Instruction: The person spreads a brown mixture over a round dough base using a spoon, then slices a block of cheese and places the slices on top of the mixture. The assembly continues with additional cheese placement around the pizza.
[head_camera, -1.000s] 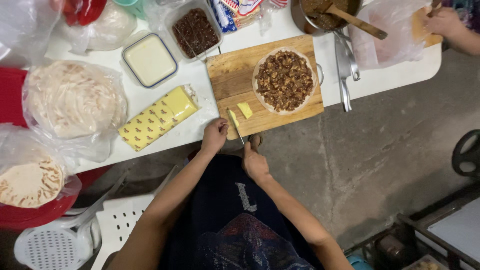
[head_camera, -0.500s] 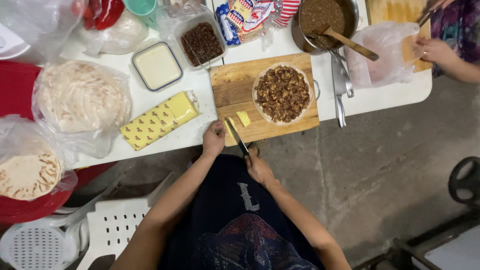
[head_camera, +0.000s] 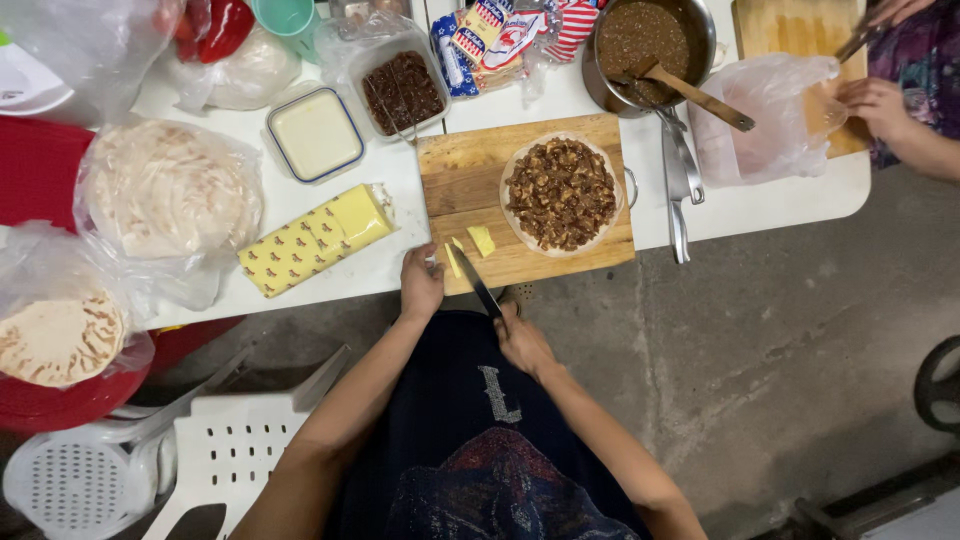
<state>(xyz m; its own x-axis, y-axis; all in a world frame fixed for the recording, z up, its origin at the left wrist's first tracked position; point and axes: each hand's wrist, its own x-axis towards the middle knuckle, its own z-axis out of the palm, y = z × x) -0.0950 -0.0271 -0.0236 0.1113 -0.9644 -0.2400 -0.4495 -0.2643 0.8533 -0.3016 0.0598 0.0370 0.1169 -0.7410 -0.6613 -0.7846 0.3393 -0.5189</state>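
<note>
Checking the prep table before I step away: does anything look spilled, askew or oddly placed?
Nothing spilled. The cutting board juts past the table edge near the left hand, and the pan handle overhangs it too. The right hand holds the knife.

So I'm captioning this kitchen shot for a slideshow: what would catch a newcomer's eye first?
Probably the flatbread heaped with dark chopped filling on the wooden cutting board at centre. Just below it, the right hand holds a knife by small yellow cheese pieces, the left hand resting on the board's near edge. The yellow cheese block lies left.
</note>
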